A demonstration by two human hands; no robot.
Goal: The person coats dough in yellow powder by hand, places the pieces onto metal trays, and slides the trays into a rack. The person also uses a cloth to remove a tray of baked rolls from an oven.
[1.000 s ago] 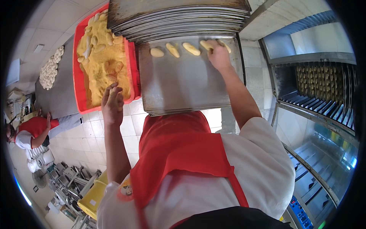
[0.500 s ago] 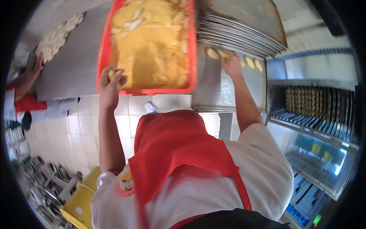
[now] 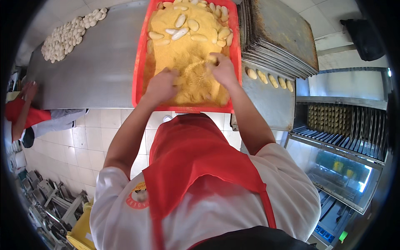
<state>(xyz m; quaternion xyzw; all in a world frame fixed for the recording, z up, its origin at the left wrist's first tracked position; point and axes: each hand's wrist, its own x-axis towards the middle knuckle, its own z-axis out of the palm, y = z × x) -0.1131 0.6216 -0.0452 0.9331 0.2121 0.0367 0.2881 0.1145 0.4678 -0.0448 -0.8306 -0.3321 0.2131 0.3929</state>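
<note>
A red tub (image 3: 137, 79) in front of me holds a bed of yellow crumbs (image 3: 164, 54). Oval dough pieces (image 3: 193, 25) lie on its far part, some coated and some still white. My left hand (image 3: 163, 86) is low over the crumbs at the near left, its fingers smeared by motion. Over the near right of the tub, my right hand (image 3: 224, 71) has bent, blurred fingers. Loose crumbs scatter between the hands; whether either holds a dough piece is unclear. On a metal baking tray (image 3: 264, 106) to the right sits a row of crumb-coated dough pieces (image 3: 273, 81).
Behind the baking tray rises a stack of metal trays (image 3: 287, 29). White dough pieces (image 3: 66, 41) are heaped on the steel table (image 3: 100, 58) at left, where another person's hands (image 3: 29, 89) show. A rack of loaded trays (image 3: 333, 121) stands right; a yellow bin (image 3: 83, 227) is lower left.
My right hand has left the baking tray for the tub. My left hand has moved from the tub's left rim in over the crumbs. The view has shifted, and crumbs are now disturbed.
</note>
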